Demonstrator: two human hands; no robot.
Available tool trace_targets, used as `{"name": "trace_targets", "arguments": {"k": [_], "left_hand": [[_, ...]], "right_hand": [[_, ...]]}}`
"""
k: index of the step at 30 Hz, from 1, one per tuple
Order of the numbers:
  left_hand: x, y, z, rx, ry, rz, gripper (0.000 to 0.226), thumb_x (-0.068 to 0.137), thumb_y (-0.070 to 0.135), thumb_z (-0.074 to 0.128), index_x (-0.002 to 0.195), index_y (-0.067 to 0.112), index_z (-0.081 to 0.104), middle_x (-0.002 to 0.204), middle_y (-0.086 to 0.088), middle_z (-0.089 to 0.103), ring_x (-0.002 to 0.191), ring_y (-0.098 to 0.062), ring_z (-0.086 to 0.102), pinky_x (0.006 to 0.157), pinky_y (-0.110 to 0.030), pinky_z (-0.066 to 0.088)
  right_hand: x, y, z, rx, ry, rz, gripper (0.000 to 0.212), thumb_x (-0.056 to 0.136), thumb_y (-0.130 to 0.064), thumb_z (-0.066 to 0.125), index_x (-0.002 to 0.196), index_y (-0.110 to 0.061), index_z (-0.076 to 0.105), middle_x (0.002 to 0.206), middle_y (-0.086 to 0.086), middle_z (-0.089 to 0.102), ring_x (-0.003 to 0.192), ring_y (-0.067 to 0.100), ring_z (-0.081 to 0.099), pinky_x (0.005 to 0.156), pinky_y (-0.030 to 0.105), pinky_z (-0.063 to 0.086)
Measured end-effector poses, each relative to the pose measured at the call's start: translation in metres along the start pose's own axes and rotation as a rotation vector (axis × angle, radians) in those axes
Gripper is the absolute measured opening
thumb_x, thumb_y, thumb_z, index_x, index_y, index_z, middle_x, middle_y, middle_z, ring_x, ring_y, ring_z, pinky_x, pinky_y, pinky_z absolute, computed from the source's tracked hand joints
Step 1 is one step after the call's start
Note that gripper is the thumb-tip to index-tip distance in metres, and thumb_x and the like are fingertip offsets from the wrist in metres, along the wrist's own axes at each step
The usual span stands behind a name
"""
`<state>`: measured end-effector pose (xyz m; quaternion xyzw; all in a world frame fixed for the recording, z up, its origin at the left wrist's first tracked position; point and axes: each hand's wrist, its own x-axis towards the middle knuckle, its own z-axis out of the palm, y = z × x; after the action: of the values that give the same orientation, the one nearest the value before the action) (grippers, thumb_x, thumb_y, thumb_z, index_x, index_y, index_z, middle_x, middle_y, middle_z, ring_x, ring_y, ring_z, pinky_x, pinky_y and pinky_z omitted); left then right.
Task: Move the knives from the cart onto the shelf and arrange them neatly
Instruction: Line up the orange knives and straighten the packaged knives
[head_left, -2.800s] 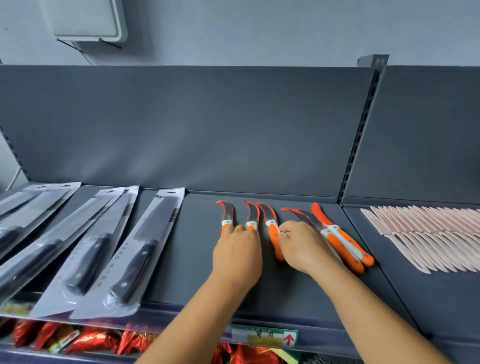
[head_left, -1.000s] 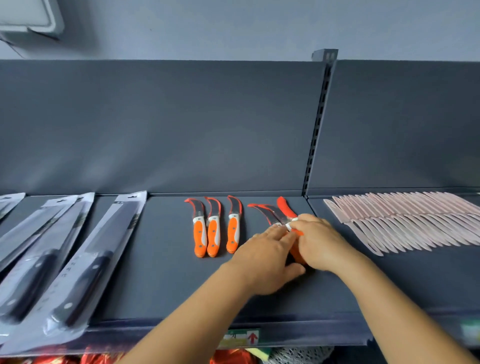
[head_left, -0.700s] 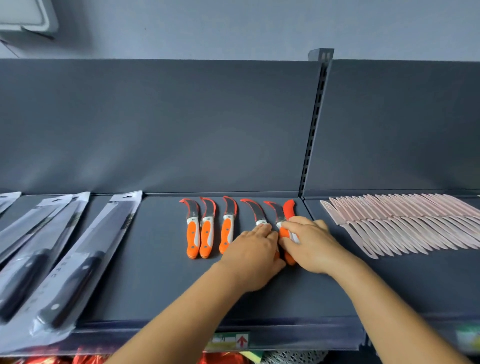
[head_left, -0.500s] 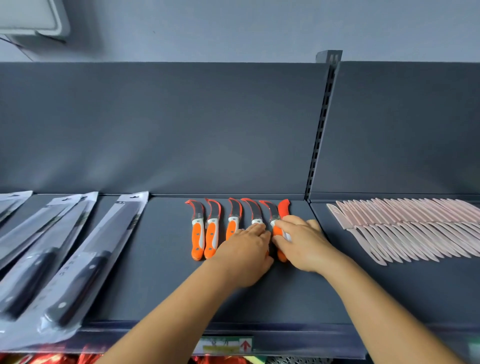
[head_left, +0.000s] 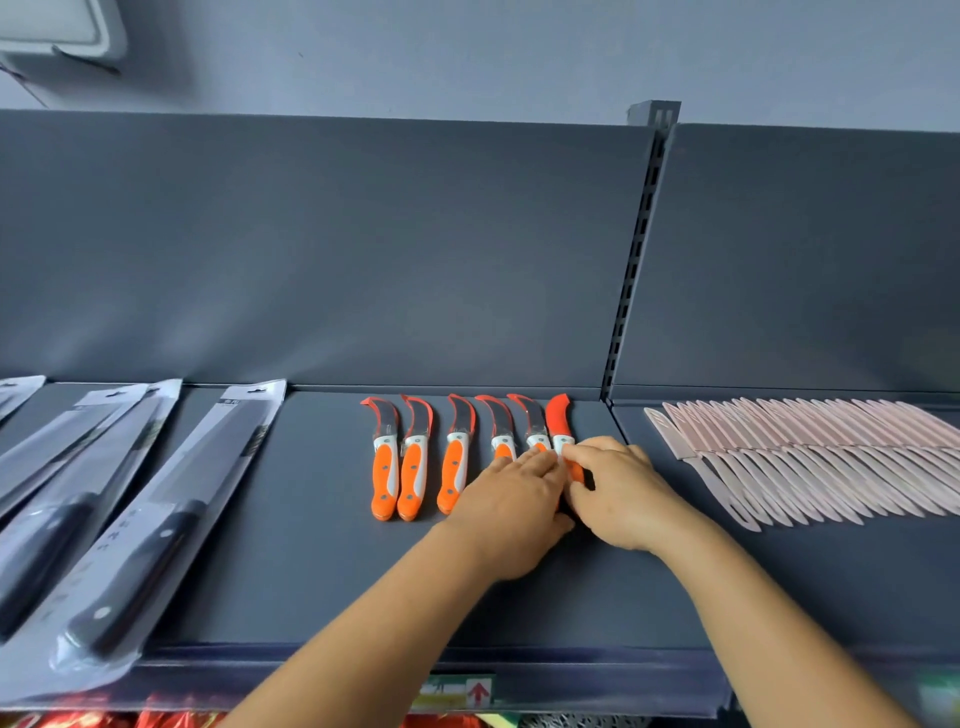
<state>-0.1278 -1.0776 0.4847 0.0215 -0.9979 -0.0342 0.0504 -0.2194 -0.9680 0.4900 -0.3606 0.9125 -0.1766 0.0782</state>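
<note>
Six orange-handled knives with curved blades lie side by side on the dark grey shelf (head_left: 311, 571), blades pointing to the back wall. The left three knives (head_left: 415, 483) lie free. My left hand (head_left: 511, 499) rests flat with straight fingers on the handles of the fourth knife (head_left: 498, 423) and the fifth. My right hand (head_left: 618, 493) pinches the handle of the rightmost knife (head_left: 559, 422), whose blade is red. Both hands touch each other over the handles. No cart is in view.
A row of several pale pink knives (head_left: 810, 457) fills the shelf section to the right, past the slotted upright (head_left: 631, 270). Large black-handled knives in clear packets (head_left: 156, 519) lie at the left. A price label (head_left: 457, 693) sits on the front edge.
Both hands left the first three knives lined up and shifted right. The three right-hand knives have been drawn together and turned parallel to the others.
</note>
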Motion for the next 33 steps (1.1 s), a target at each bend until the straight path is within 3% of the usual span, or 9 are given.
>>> {"name": "trace_targets", "arguments": {"k": [2, 4, 8, 11, 15, 20, 26, 33], "left_hand": [[0.001, 0.0, 0.0, 0.003, 0.027, -0.004, 0.044, 0.098, 0.034, 0.042, 0.135, 0.011, 0.042, 0.137, -0.003, 0.04, 0.125, -0.022, 0.038, 0.105, -0.03, 0.024], [0.001, 0.0, 0.0, -0.007, 0.013, -0.012, 0.044, 0.099, 0.033, 0.041, 0.135, 0.01, 0.041, 0.141, -0.005, 0.037, 0.126, -0.023, 0.038, 0.106, -0.031, 0.024], [0.0, -0.003, 0.001, -0.001, -0.022, -0.019, 0.048, 0.102, 0.03, 0.034, 0.145, 0.009, 0.03, 0.155, -0.007, 0.021, 0.139, -0.023, 0.026, 0.113, -0.032, 0.017], [0.001, -0.005, 0.002, 0.009, -0.029, -0.009, 0.05, 0.102, 0.029, 0.033, 0.147, 0.009, 0.027, 0.157, -0.007, 0.018, 0.142, -0.023, 0.02, 0.115, -0.032, 0.015], [0.003, -0.008, 0.005, 0.021, -0.015, -0.008, 0.049, 0.102, 0.029, 0.034, 0.146, 0.009, 0.029, 0.156, -0.006, 0.019, 0.142, -0.023, 0.021, 0.115, -0.032, 0.014], [0.004, -0.008, 0.006, 0.001, 0.013, -0.002, 0.05, 0.101, 0.028, 0.035, 0.147, 0.011, 0.026, 0.153, -0.005, 0.025, 0.141, -0.023, 0.022, 0.115, -0.033, 0.013], [0.005, -0.009, 0.009, -0.006, 0.021, 0.0, 0.05, 0.102, 0.029, 0.032, 0.148, 0.013, 0.024, 0.154, -0.004, 0.024, 0.142, -0.021, 0.021, 0.116, -0.033, 0.01], [0.005, -0.009, 0.006, -0.002, 0.018, 0.002, 0.048, 0.102, 0.029, 0.034, 0.146, 0.011, 0.027, 0.152, -0.004, 0.027, 0.141, -0.021, 0.024, 0.116, -0.033, 0.012]], "right_hand": [[0.0, -0.001, 0.0, -0.046, -0.013, 0.025, 0.02, 0.091, -0.037, 0.047, 0.103, -0.022, 0.055, 0.129, 0.001, 0.045, 0.12, 0.026, 0.036, 0.096, 0.031, 0.035], [0.0, -0.003, -0.001, -0.101, 0.009, 0.057, 0.018, 0.088, -0.039, 0.054, 0.088, -0.022, 0.049, 0.119, 0.006, 0.047, 0.113, 0.028, 0.041, 0.088, 0.032, 0.038], [0.001, -0.005, 0.0, -0.167, 0.127, 0.126, 0.027, 0.09, -0.022, 0.051, 0.115, -0.012, 0.052, 0.112, 0.009, 0.048, 0.089, 0.026, 0.047, 0.069, 0.029, 0.037], [0.001, -0.006, 0.001, -0.192, 0.172, 0.158, 0.044, 0.091, -0.015, 0.047, 0.134, -0.02, 0.043, 0.11, 0.008, 0.051, 0.093, 0.028, 0.053, 0.068, 0.03, 0.037], [0.004, -0.006, 0.0, -0.1, 0.228, 0.195, 0.023, 0.095, -0.019, 0.04, 0.116, -0.013, 0.048, 0.107, 0.011, 0.061, 0.085, 0.03, 0.054, 0.065, 0.03, 0.037], [0.007, -0.003, 0.001, 0.047, 0.213, 0.204, 0.041, 0.093, -0.008, 0.037, 0.131, -0.017, 0.048, 0.126, 0.008, 0.057, 0.11, 0.029, 0.054, 0.086, 0.033, 0.045], [0.003, -0.005, 0.012, 0.013, 0.13, -0.044, 0.04, 0.097, -0.021, 0.036, 0.135, -0.019, 0.048, 0.146, -0.005, 0.038, 0.127, 0.024, 0.04, 0.105, 0.031, 0.036], [0.013, -0.003, 0.009, -0.082, 0.083, 0.004, 0.042, 0.097, -0.017, 0.031, 0.138, -0.018, 0.04, 0.151, -0.011, 0.028, 0.128, 0.022, 0.035, 0.1, 0.028, 0.033]]}}
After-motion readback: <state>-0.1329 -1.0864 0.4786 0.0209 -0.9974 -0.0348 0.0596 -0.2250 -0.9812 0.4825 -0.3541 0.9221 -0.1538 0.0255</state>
